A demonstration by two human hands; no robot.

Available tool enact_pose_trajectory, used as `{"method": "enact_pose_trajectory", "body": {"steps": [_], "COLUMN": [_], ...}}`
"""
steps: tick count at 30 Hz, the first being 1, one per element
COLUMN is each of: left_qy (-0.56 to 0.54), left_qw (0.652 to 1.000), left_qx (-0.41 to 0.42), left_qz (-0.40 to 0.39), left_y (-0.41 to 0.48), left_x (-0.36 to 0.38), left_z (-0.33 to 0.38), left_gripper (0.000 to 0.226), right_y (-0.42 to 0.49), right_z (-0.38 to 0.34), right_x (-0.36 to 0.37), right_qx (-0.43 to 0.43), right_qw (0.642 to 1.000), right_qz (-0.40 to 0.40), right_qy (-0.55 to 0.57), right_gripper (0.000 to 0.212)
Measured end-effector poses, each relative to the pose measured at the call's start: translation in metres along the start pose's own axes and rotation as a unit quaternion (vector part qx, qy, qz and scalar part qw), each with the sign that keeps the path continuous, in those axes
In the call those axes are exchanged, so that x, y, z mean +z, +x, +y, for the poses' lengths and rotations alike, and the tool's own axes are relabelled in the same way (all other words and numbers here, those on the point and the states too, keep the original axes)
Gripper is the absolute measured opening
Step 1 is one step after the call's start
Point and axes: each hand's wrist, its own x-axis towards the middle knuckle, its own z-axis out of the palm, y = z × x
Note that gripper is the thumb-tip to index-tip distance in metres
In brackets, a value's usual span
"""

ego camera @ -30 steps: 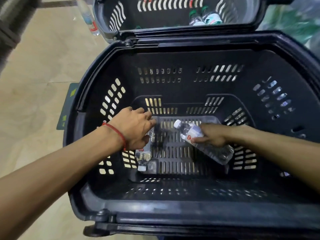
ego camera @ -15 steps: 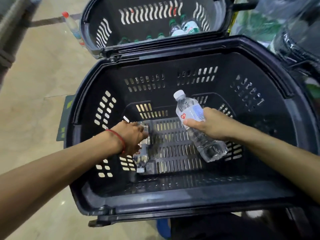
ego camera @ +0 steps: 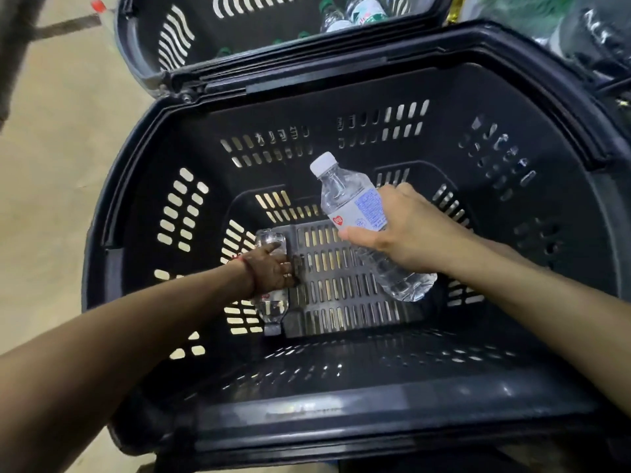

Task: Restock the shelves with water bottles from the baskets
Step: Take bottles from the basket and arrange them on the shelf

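A large black plastic basket (ego camera: 358, 401) fills the view. Inside it, my right hand (ego camera: 406, 237) grips a clear water bottle (ego camera: 351, 203) with a white cap and a red-heart label, lifted off the basket floor and tilted with its cap up and away. Low at the basket's left, my left hand (ego camera: 271, 268) wraps around a second clear bottle (ego camera: 271, 307) that lies on the slotted floor, cap toward me. A red string circles my left wrist.
A second black basket (ego camera: 177, 39) stands behind, holding several green-capped bottles (ego camera: 362, 11). A red-capped bottle (ego camera: 99, 6) stands on the beige floor at top left. Plastic-wrapped packs (ego camera: 587, 35) sit at the top right.
My right hand has lifted its bottle from the basket floor and raised it higher. My left hand has closed round the other bottle, which still lies on the floor.
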Motion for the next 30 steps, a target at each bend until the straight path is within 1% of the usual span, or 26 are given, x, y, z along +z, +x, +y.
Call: {"method": "enact_pose_trajectory", "body": {"steps": [1, 2, 3, 4, 5, 6, 7, 8, 10, 12, 15, 16, 18, 22, 23, 25, 26, 28, 30], "left_qy": [-0.058, -0.066, -0.039, -0.025, -0.031, -0.079, -0.099, -0.115, -0.166, -0.230, -0.361, -0.387, -0.412, -0.434, -0.452, -0.510, -0.549, -0.634, -0.706], "left_qw": [0.998, 0.996, 0.997, 0.997, 0.998, 0.996, 0.995, 0.993, 0.985, 0.970, 0.921, 0.910, 0.896, 0.880, 0.870, 0.830, 0.798, 0.714, 0.620], "left_qx": [0.021, 0.062, 0.064, 0.066, 0.046, 0.023, 0.001, -0.003, -0.029, -0.060, -0.096, -0.094, -0.092, -0.131, -0.141, -0.166, -0.185, -0.230, -0.248], "left_qz": [0.012, 0.007, -0.015, -0.019, -0.025, -0.020, -0.008, 0.014, 0.043, 0.053, 0.108, 0.120, 0.136, 0.143, 0.138, 0.152, 0.162, 0.188, 0.234], "left_y": [0.004, 0.007, 0.009, 0.010, 0.011, 0.010, 0.009, 0.010, 0.018, 0.027, 0.039, 0.039, 0.037, 0.036, 0.037, 0.038, 0.038, 0.037, 0.032], "left_x": [-0.001, -0.002, -0.003, 0.000, 0.000, -0.003, -0.003, -0.004, -0.006, -0.008, -0.002, 0.001, 0.002, -0.002, -0.002, -0.007, -0.011, -0.022, -0.036], "left_z": [-0.002, -0.005, -0.004, -0.004, -0.005, -0.005, -0.007, -0.005, -0.001, 0.006, 0.010, 0.012, 0.018, 0.027, 0.028, 0.027, 0.025, 0.023, 0.021], "left_gripper": [0.084, 0.087, 0.072, 0.066, 0.070, 0.072, 0.072, 0.071, 0.074, 0.085, 0.092, 0.095, 0.099, 0.086, 0.082, 0.075, 0.073, 0.071, 0.071], "right_y": [0.000, 0.000, 0.001, 0.002, 0.002, 0.002, 0.003, 0.004, 0.005, 0.006, 0.006, 0.006, 0.006, 0.007, 0.007, 0.006, 0.005, 0.005, 0.002], "right_z": [0.001, 0.001, 0.002, 0.002, 0.002, 0.003, 0.003, 0.004, 0.005, 0.007, 0.008, 0.008, 0.009, 0.009, 0.009, 0.008, 0.007, 0.005, 0.003], "right_x": [0.000, -0.002, -0.003, -0.004, -0.005, -0.006, -0.007, -0.008, -0.009, -0.010, -0.011, -0.011, -0.012, -0.013, -0.014, -0.018, -0.020, -0.025, -0.030], "right_qx": [0.000, 0.002, 0.004, 0.008, 0.012, 0.015, 0.016, 0.019, 0.024, 0.026, 0.030, 0.030, 0.028, 0.024, 0.024, 0.024, 0.023, 0.020, 0.023], "right_qw": [1.000, 1.000, 1.000, 1.000, 1.000, 1.000, 1.000, 1.000, 0.999, 0.999, 0.999, 0.999, 0.999, 0.999, 0.999, 0.998, 0.997, 0.995, 0.990], "right_qz": [0.000, 0.000, 0.004, 0.007, 0.011, 0.014, 0.018, 0.020, 0.021, 0.022, 0.023, 0.024, 0.027, 0.036, 0.040, 0.050, 0.058, 0.076, 0.106], "right_qy": [0.000, -0.003, -0.006, -0.008, -0.007, -0.007, -0.005, -0.004, -0.007, -0.012, -0.014, -0.011, -0.006, -0.001, 0.006, 0.029, 0.040, 0.061, 0.093], "right_gripper": [0.066, 0.065, 0.065, 0.065, 0.065, 0.067, 0.068, 0.068, 0.069, 0.069, 0.068, 0.068, 0.069, 0.071, 0.070, 0.067, 0.066, 0.063, 0.060]}}
